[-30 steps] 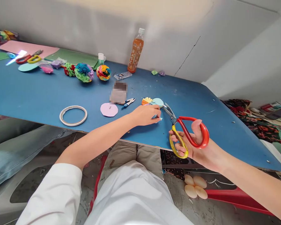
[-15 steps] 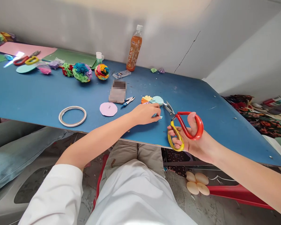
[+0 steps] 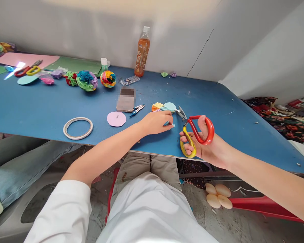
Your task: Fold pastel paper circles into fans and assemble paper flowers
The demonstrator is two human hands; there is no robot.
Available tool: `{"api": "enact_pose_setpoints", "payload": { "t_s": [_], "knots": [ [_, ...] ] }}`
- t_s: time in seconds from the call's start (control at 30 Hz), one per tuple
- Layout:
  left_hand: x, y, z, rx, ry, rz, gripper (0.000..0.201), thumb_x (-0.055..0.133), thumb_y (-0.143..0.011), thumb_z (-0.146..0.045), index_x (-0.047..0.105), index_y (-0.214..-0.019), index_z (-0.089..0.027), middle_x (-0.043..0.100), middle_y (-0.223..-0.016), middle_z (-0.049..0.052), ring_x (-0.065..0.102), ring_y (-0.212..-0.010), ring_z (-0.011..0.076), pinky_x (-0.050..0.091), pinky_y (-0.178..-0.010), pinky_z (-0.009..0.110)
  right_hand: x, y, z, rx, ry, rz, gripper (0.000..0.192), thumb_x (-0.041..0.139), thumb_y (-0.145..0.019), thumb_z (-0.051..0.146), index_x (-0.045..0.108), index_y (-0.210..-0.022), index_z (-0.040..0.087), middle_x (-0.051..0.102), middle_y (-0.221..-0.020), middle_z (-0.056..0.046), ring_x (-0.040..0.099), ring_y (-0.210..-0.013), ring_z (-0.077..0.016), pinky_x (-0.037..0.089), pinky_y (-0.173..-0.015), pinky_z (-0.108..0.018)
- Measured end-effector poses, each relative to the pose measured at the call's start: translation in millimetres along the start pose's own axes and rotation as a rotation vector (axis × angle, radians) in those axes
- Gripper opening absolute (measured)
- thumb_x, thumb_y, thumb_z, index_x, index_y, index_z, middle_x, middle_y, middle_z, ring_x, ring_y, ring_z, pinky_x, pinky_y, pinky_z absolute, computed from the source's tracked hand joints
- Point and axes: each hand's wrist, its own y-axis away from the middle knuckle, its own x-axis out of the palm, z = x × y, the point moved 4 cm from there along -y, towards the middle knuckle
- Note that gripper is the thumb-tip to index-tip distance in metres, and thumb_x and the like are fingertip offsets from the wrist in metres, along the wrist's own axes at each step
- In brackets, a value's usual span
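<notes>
My right hand [image 3: 200,143] is wrapped round the handles of a pair of scissors [image 3: 201,133], one loop red and one yellow. The blades are parted and point to the far left. Close by, my left hand [image 3: 158,122] is closed, and a small bit of light-blue paper [image 3: 173,126] pokes out at its fingertips; the rest is covered by the fingers. Just past that hand lie a light-blue paper disc [image 3: 170,107] and a pleated paper rosette [image 3: 157,107] in orange and yellow. The scissor blades reach the disc's near right side; whether they touch it I cannot tell.
On the blue table [image 3: 48,104] lie a tape roll [image 3: 90,130], a pink paper disc [image 3: 116,119], compasses [image 3: 137,110] and a phone-like object [image 3: 126,100]. Behind stand a drink bottle [image 3: 142,52], a glue stick [image 3: 104,64] and paper balls [image 3: 86,81]. Another person's leg [image 3: 35,168] is at left.
The scissors and my right hand have moved slightly left and up in view. My left hand keeps its closed grip almost in place. The view has shifted a little.
</notes>
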Motion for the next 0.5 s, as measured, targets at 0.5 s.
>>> {"api": "enact_pose_setpoints", "payload": {
  "t_s": [0.5],
  "knots": [
    [2.8, 0.5, 1.3, 0.026, 0.015, -0.041, 0.024, 0.049, -0.092, -0.036, 0.066, -0.097, -0.019, 0.065, -0.11, 0.005, 0.065, -0.094, 0.0181, 0.046, -0.067, 0.026, -7.1, -4.3, -1.5, -0.055, -0.059, 0.053, 0.035, 0.049, -0.093, 0.046, 0.053, -0.072, 0.018, 0.047, -0.062, 0.002, 0.04, -0.047, -0.0078, 0.045, -0.043, -0.02]
  ]
}}
